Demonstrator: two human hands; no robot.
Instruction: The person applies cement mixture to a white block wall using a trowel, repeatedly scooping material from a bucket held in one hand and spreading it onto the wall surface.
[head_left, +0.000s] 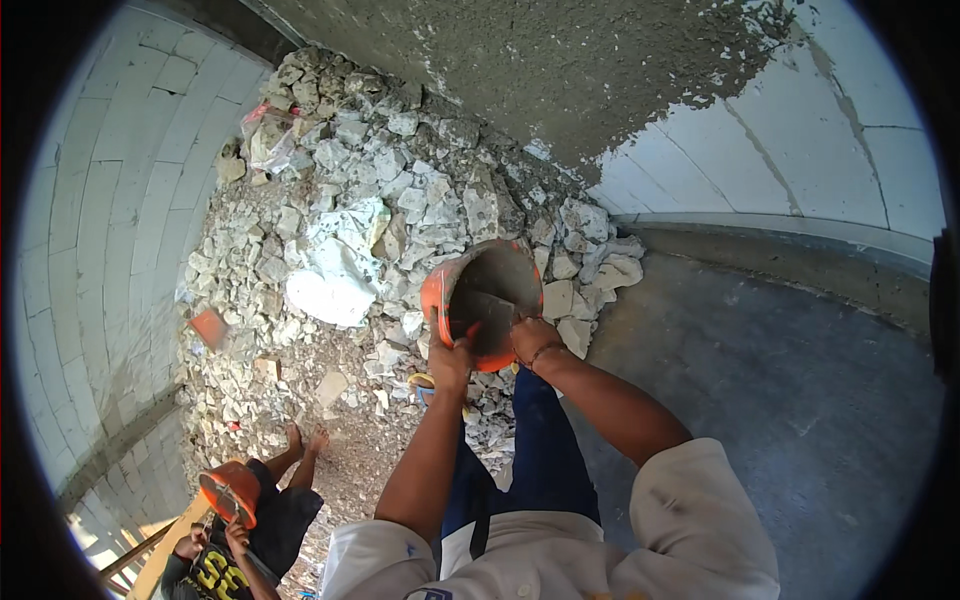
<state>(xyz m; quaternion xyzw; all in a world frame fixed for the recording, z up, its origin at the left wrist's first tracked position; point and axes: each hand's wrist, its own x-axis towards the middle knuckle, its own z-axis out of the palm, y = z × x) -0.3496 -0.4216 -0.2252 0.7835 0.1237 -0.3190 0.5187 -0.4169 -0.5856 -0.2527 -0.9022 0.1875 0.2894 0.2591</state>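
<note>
An orange bucket [432,290], tipped so its mouth shows, is up in front of me over the rubble. Its inside is coated in grey, and the outer rim is smeared with the same grey. My left hand [449,358] grips the near left side of the bucket's rim. Reaching in at the right side of the mouth, my right hand [536,340] is closed in a fist, with a dark band at its wrist. A flat grey blade-like tool [488,312] shows inside the bucket beside that fist; its handle is hidden by my fingers.
Broken rubble [400,180] heaps along the wall, with a white sack [335,265] on it. Wet grey plaster [560,70] covers part of the block wall. At lower left another person [240,540] holds an orange bucket [232,490]. Smooth concrete floor [740,400] lies right.
</note>
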